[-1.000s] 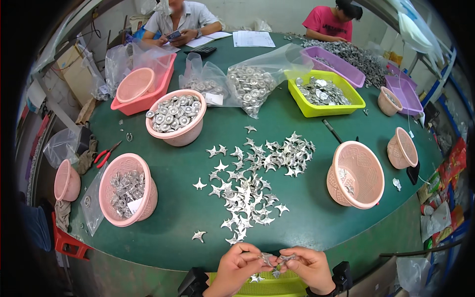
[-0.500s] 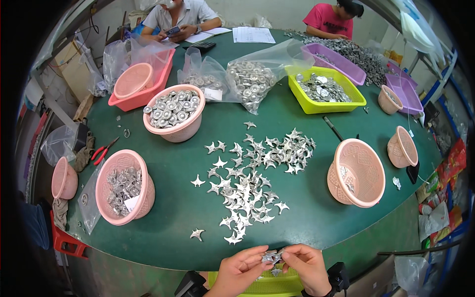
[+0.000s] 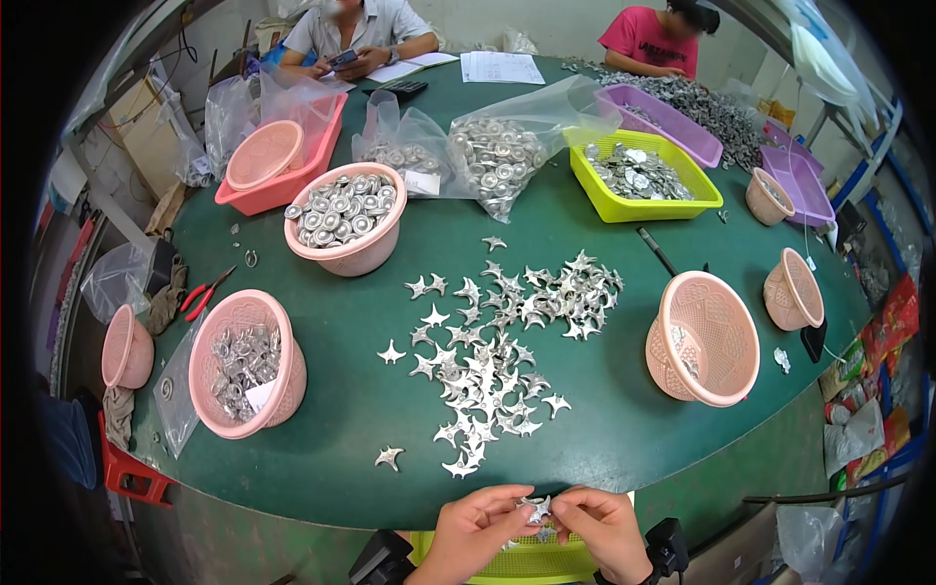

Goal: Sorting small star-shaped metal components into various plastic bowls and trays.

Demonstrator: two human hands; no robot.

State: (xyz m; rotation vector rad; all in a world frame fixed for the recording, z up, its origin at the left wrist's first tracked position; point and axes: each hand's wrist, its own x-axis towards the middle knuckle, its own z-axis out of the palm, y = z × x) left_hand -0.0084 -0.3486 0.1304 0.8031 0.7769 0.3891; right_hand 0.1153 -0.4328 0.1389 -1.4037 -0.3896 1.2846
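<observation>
At the table's near edge, my left hand [image 3: 478,534] and my right hand [image 3: 603,531] face each other, both closed with fingertips on a small silver pointed metal piece [image 3: 535,508]. Part of that piece is covered by the fingers. Directly beneath is a yellow-green tray [image 3: 546,567], with a few silver bits visible between my hands. In front of me lies a loose pile of similar pointed metal pieces [image 3: 478,375] on the green table [image 3: 361,390]; a single piece [image 3: 389,457] sits apart, near my left hand.
Left stand pink baskets of silver rings [image 3: 283,390] and round parts [image 3: 363,258], plus red-handled pliers [image 3: 200,297]. Right is a pink basket [image 3: 726,341] holding few parts. Clear bags [image 3: 492,166] and a yellow-green tray [image 3: 643,208] lie farther back. Two people sit across the table.
The metal piece has been turned between my fingers, its points now showing more clearly. Both hands stay in almost the same place above the tray.
</observation>
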